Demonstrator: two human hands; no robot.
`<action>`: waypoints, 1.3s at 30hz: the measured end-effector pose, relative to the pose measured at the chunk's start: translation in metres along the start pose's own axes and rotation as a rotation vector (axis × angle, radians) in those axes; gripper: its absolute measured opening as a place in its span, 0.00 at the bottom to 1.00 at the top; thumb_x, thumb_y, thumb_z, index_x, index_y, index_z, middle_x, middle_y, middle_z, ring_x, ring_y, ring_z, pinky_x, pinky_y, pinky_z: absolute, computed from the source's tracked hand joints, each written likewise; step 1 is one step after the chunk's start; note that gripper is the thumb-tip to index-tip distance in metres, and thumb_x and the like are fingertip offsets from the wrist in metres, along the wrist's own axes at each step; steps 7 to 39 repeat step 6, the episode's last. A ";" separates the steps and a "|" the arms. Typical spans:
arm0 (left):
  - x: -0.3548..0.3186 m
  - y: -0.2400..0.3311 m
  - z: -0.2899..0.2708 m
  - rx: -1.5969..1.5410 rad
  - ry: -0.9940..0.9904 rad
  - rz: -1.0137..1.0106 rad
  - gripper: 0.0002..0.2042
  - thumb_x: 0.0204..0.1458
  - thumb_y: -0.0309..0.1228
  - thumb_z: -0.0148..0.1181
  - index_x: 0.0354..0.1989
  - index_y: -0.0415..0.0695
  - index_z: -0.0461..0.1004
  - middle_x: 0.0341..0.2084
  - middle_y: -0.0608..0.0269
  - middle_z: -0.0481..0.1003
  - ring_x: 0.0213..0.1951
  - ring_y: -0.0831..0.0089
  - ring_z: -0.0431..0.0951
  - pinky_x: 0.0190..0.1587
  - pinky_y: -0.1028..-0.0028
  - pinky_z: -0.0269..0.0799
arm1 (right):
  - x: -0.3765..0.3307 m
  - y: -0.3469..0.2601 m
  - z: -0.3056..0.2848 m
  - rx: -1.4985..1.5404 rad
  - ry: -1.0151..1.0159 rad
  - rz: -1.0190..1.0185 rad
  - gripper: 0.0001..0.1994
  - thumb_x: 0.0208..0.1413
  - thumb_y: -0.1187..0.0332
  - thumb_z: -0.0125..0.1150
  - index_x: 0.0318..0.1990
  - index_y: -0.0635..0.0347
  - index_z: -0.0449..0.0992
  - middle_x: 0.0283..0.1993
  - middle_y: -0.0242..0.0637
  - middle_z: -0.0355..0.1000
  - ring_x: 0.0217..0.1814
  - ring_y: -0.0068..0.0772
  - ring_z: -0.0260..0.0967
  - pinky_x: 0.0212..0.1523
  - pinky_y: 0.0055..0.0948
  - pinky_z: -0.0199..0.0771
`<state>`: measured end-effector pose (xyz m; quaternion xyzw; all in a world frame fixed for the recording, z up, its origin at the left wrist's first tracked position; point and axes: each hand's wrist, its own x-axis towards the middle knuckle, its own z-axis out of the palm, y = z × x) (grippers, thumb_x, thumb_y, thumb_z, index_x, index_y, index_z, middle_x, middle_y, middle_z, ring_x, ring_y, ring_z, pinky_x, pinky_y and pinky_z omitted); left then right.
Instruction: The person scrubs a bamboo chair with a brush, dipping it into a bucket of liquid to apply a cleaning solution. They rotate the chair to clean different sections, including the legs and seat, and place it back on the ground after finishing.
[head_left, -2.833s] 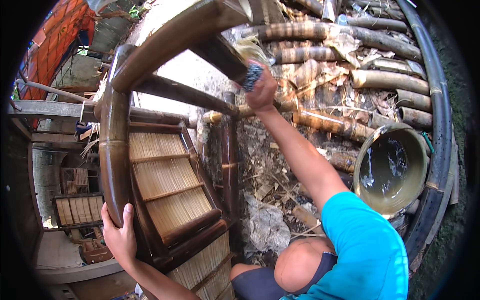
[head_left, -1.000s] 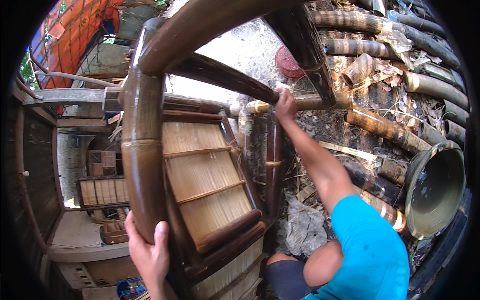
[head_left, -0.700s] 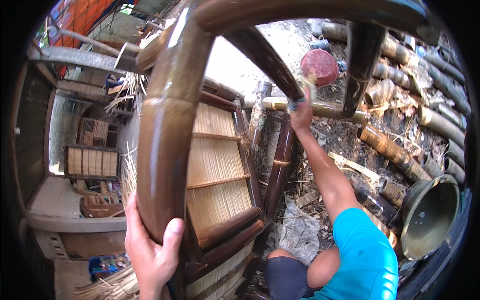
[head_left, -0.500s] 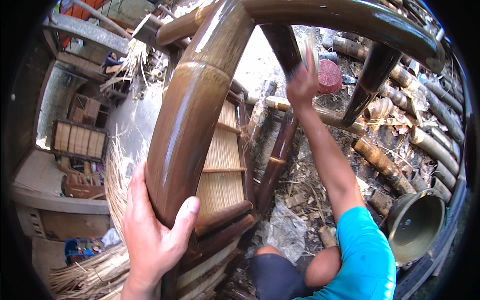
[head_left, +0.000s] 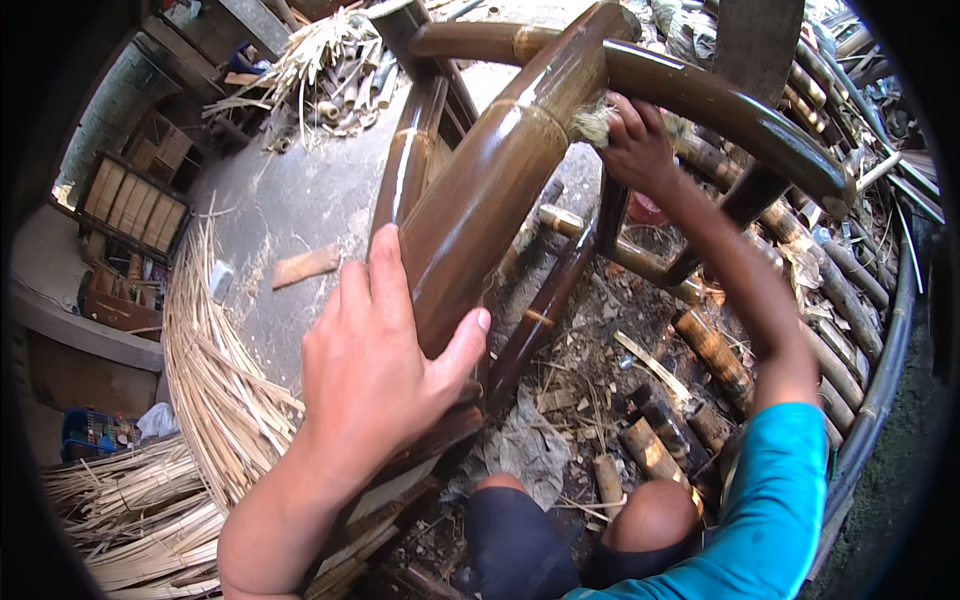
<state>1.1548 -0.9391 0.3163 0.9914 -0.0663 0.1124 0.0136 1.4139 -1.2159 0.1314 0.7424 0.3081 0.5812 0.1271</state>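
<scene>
A glossy brown bamboo chair frame (head_left: 490,190) stands tilted before me, its thick pole running up and away to a curved top rail (head_left: 740,125). My left hand (head_left: 365,375) is wrapped round the lower part of that thick pole, thumb on the right side and fingers on the left. Near the joint of pole and rail, my right hand (head_left: 640,150) grips a pale, fuzzy wad of fibre (head_left: 592,125) and presses it against the underside. Part of the wad is hidden by my fingers. A thinner dark leg (head_left: 535,315) slants below.
Long split bamboo strips (head_left: 210,370) lie in a heap at the left. A short bamboo piece (head_left: 305,266) rests on the grey floor. Cut poles (head_left: 715,350) and scraps cover the ground at right. A reddish basin (head_left: 645,210) is partly hidden behind the frame.
My right hand has come up from a dark leg to the joint under the rail, with the pale wad in it. My view has shifted; my left hand still grips the thick pole.
</scene>
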 end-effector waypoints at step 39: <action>-0.006 0.000 -0.002 0.030 -0.009 -0.013 0.42 0.50 0.48 0.67 0.68 0.34 0.57 0.49 0.39 0.73 0.47 0.43 0.78 0.49 0.54 0.75 | 0.037 -0.006 0.015 0.002 -0.918 -0.299 0.14 0.52 0.61 0.60 0.44 0.48 0.84 0.67 0.40 0.66 0.73 0.45 0.55 0.77 0.44 0.43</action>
